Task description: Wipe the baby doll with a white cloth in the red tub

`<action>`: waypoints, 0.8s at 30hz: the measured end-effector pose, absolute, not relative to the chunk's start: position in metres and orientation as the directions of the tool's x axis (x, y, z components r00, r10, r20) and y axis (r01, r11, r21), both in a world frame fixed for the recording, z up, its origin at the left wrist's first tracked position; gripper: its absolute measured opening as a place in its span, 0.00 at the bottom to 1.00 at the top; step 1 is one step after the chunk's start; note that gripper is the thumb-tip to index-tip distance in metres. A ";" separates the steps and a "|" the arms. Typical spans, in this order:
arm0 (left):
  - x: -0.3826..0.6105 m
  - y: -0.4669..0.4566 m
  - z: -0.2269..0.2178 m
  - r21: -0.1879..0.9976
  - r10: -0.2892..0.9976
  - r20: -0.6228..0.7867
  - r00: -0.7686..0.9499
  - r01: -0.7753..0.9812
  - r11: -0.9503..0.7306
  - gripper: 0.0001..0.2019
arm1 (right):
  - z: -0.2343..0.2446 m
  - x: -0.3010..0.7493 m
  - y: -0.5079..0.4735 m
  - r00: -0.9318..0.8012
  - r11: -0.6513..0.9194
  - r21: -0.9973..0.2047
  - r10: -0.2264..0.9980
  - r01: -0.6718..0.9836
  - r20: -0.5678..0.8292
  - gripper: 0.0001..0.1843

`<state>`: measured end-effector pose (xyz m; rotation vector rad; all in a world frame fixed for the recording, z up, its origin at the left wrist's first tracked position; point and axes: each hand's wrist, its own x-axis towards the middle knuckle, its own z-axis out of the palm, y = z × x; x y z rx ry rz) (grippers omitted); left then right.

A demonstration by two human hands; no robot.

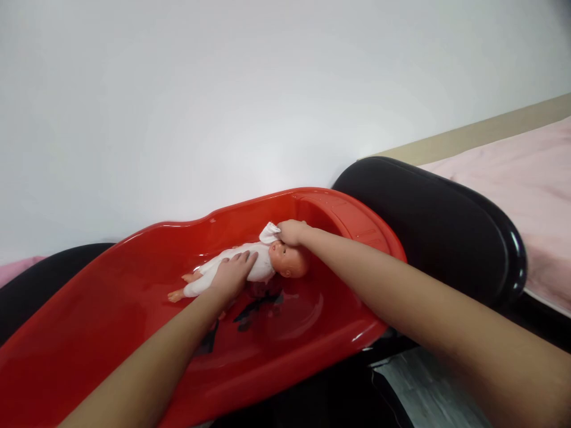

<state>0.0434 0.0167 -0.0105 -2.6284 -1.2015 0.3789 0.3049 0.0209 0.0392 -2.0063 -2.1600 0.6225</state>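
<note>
Wall [223, 89] took up most of the view, plain white and filling the whole top half. Off to the right, a pink bed cover [513, 172] ran back along it with a tan strip above it.

Next biggest was the red plastic baby tub [89, 321], lying at a slant from lower left up to upper right, shiny inside, with some dark markings on its floor just below the doll. It sat on a black glossy rounded thing [437, 232] that bulged out behind its right end — couldn't tell what that was exactly, some kind of padded or moulded base. A bit more black showed at the far left too.

Both bare forearms reached in from the bottom edge. The left hand [232, 274] lay flat and open, fingers spread a little, palm down on the doll's middle. The right hand [292, 232] was curled over the top of the doll's head, pinching a small white cloth [269, 232] against it — the cloth stuck out just to the left of the fingers.

The doll [250, 267] was lying on its back inside the tub, up toward the right end, head pointing right and feet pointing left. It wore a white one-piece, with bare feet poking out at the bottom.
</note>
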 end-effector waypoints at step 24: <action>0.059 0.144 0.060 -0.491 0.880 -0.161 0.447 0.737 -0.464 0.54 | 0.044 0.305 0.020 -0.047 -0.030 -0.490 0.988 0.871 -0.144 0.20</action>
